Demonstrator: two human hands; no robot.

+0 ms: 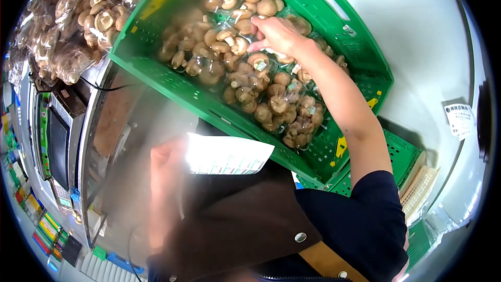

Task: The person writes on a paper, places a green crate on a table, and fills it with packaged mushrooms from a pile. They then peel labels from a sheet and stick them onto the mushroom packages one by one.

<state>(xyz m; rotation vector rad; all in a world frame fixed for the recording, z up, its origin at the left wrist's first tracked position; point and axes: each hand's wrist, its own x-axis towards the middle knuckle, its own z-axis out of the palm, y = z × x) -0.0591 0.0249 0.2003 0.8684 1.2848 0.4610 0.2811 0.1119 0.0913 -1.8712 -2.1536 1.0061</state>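
Note:
My left hand, blurred at the lower left, is closed on the edge of a white sheet of printed labels. The sheet hangs just outside the near wall of a green plastic crate. Inside the crate lie several clear plastic bags of brown mushrooms, some with small stickers. Over the upper middle of these bags is my right hand, its thumb and fingers apart. It touches or nearly touches the mushrooms there, and I see nothing held in it.
More bagged mushrooms are piled at the upper left, above a dark-screened device. A second green crate sits beneath the first at right. A printed slip clings to the white surface. Coloured packages show at the lower left.

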